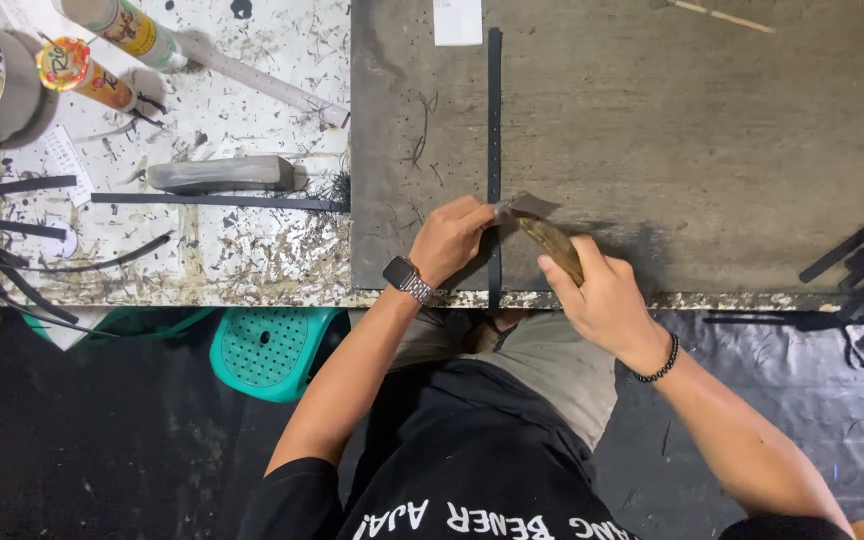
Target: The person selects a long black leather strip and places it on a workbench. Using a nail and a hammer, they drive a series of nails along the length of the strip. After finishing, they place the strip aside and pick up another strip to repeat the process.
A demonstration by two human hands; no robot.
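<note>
Head view: I see the black strap [494, 130] lying straight along the dark slab [672, 130], running from 12 o'clock down to the desk [252, 250] edge at 6. Left hand [449, 240] presses it flat, fingers [472, 215] clamped on the strap, likely so it can't shift under the blade. Right hand [607, 300] comes in from 4 o'clock, wrist cocked, fingers clenched round the wooden-handled knife [542, 228], blade tip laid low against the strap's edge. Gray stone block [222, 174] sits at 9 o'clock.
</note>
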